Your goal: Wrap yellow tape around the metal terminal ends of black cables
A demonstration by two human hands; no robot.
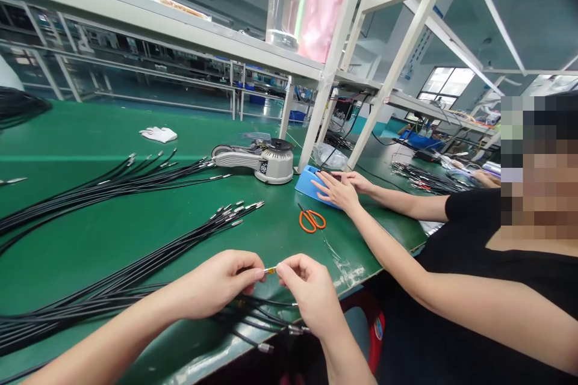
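Observation:
My left hand (221, 283) and my right hand (309, 289) meet near the table's front edge, both pinched on the tip of a thin black cable (270, 269), where a small yellow piece shows between the fingertips. Under my hands lies a bundle of black cables with metal ends (135, 277), running off to the left. Several loose cable ends (280, 328) hang over the table edge below my right hand.
A second bundle of black cables (112, 183) lies further back on the green table (67, 240). A grey tape dispenser (266, 159), orange scissors (310, 218), a blue box (309, 183) and white gloves (158, 134) are there. A person at the right has both hands (343, 187) on the blue box.

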